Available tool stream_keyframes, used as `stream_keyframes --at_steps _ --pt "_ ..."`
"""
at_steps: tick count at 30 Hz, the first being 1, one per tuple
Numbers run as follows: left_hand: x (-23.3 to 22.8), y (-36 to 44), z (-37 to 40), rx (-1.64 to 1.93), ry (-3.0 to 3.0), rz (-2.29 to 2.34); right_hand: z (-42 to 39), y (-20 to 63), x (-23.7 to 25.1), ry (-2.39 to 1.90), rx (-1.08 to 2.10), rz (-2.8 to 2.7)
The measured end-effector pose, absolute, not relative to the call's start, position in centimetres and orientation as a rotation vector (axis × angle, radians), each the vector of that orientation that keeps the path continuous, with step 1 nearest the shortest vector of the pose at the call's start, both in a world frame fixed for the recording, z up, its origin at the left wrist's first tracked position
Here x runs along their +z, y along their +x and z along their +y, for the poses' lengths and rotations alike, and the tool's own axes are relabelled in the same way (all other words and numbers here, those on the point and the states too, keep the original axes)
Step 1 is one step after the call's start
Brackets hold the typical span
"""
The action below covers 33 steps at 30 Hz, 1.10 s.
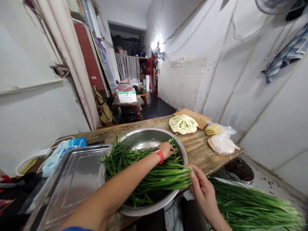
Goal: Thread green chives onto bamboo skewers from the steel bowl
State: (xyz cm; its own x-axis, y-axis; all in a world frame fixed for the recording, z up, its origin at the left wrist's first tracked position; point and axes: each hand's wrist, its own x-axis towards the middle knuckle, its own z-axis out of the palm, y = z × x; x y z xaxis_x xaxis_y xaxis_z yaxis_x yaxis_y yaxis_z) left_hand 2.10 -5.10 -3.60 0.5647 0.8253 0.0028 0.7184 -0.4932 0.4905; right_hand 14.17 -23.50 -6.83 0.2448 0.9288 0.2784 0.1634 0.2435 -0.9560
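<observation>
Across the steel bowl (146,141), one bunch of chives (154,175) already lies; the left hand (166,149) rests loosely on it toward 12 o'clock, and the right hand (202,187) pinches its cut ends. More chives (a large pile (252,205)) wait at 4 o'clock.

Single head view, looking forward and down, close over wooden table (199,150), corridor beyond

White walls (192,80), dark corridor floor (156,109), bright lamp (154,45)
</observation>
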Motion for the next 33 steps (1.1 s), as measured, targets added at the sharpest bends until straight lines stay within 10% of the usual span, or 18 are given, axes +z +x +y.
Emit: stream_keyframes --at_steps 16,33 --pt "2.7 -1.0 -11.1 0.731 1.278 0.670 -20.3 14.8 -1.8 -1.134 0.731 -1.395" --pt "2.4 -0.3 -11.5 0.713 1.370 0.606 -19.7 15.3 -1.5 -1.139 0.769 -1.468"
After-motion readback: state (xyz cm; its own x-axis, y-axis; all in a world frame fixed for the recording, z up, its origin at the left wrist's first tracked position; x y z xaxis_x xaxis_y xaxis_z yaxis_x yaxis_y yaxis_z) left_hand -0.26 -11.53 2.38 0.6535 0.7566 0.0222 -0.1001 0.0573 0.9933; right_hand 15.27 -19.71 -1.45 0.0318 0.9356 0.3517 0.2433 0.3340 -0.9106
